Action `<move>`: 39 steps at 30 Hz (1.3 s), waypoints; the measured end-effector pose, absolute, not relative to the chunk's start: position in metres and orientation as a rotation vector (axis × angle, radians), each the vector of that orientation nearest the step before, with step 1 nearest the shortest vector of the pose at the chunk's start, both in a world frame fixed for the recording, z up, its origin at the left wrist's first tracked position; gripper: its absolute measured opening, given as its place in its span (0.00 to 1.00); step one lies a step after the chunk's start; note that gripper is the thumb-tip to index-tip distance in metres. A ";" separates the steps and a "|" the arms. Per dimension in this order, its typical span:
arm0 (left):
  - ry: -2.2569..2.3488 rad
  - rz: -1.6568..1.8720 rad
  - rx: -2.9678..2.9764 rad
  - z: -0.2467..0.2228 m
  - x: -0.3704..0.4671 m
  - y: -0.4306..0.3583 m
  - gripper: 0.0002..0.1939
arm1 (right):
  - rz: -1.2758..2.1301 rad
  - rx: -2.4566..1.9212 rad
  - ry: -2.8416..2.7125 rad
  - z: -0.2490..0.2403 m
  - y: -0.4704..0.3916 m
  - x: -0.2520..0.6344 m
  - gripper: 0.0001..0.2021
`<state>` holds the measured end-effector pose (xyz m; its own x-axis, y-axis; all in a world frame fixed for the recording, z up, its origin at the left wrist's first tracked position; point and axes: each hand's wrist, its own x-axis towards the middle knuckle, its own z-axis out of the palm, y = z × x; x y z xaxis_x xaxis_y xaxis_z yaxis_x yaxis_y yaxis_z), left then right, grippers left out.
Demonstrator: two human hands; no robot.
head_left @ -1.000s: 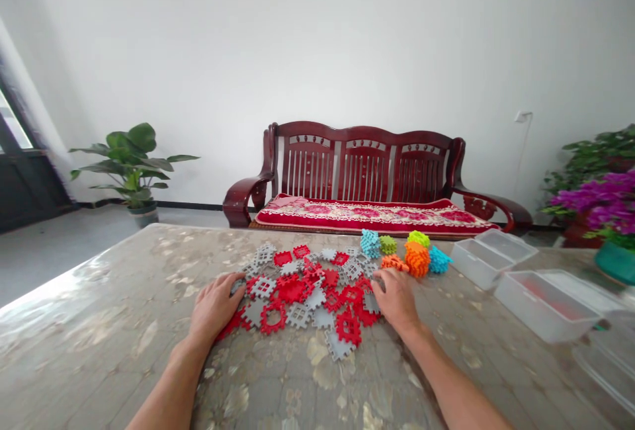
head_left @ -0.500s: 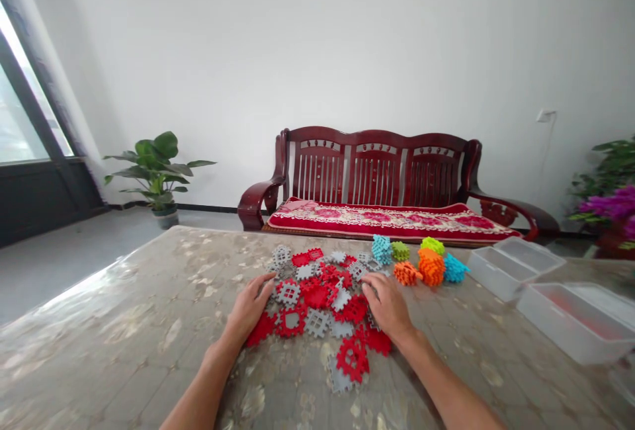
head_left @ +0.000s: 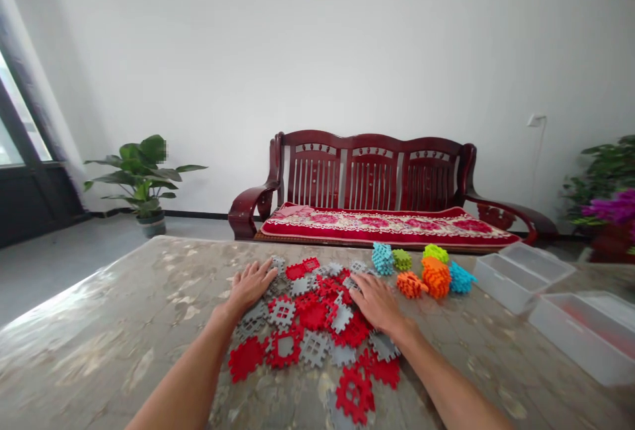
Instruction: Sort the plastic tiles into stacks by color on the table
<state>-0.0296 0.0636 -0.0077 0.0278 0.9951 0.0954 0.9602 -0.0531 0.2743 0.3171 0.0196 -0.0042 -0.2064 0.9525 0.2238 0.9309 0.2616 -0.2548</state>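
Observation:
Red and grey interlocking tiles with notched edges lie in a loose, overlapping pile at the middle of the table. Among them are a solid red tile (head_left: 247,358), a grey window tile (head_left: 314,348) and a red tile with a cut-out centre (head_left: 355,395). My left hand (head_left: 252,284) rests palm down at the pile's far left edge, fingers stretched out over grey tiles. On the pile's right side, my right hand (head_left: 376,299) lies flat with its fingertips on a grey tile. Both hands are open and hold nothing. Some tiles are partly hidden under the hands.
Stacked blue tiles (head_left: 383,258), green tiles (head_left: 402,259), orange tiles (head_left: 436,278) and more blue tiles (head_left: 462,278) stand behind the pile to the right. Two clear plastic boxes stand at the right, the nearer box (head_left: 570,334) with something red inside. Beyond the table is a wooden bench (head_left: 374,182).
My left hand has slid forward to the pile's far left edge and its fingers have stretched out. My right hand has moved slightly left and flattened over the tiles. The view has shifted slightly.

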 end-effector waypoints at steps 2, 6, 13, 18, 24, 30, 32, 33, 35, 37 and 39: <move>1.961 0.440 2.197 -0.005 -0.023 0.068 0.22 | 0.132 -1.621 -2.212 -0.001 0.014 0.316 0.21; 1.763 0.583 2.169 0.009 -0.010 0.073 0.29 | 0.151 -1.462 -2.160 0.008 0.021 0.318 0.20; 1.816 0.591 2.166 0.005 0.014 0.091 0.25 | 0.151 -1.707 -2.164 0.004 0.081 0.307 0.25; 1.750 0.562 2.213 -0.007 0.042 0.093 0.22 | 0.276 -1.729 -2.218 -0.010 0.094 0.292 0.23; 1.622 0.651 2.225 0.000 0.060 0.087 0.22 | 0.516 -1.373 -2.119 -0.005 0.081 0.291 0.24; 1.491 0.880 2.157 0.023 0.057 0.065 0.30 | 0.539 -1.247 -1.976 0.002 0.046 0.309 0.24; 1.537 0.905 2.148 0.028 0.042 0.055 0.29 | 0.393 -1.381 -1.963 -0.001 0.030 0.322 0.24; 1.624 0.841 2.162 0.029 0.031 0.049 0.28 | 0.300 -1.465 -1.964 -0.004 0.021 0.329 0.24; 1.873 0.632 2.170 0.024 0.005 0.033 0.27 | 0.123 -1.637 -1.968 -0.012 0.004 0.343 0.25; 2.073 0.506 2.113 0.014 -0.020 0.014 0.24 | 0.019 -1.763 -1.978 -0.021 -0.010 0.352 0.25; 2.110 0.369 2.141 0.000 -0.035 -0.006 0.20 | -0.019 -1.795 -2.017 -0.028 -0.018 0.355 0.24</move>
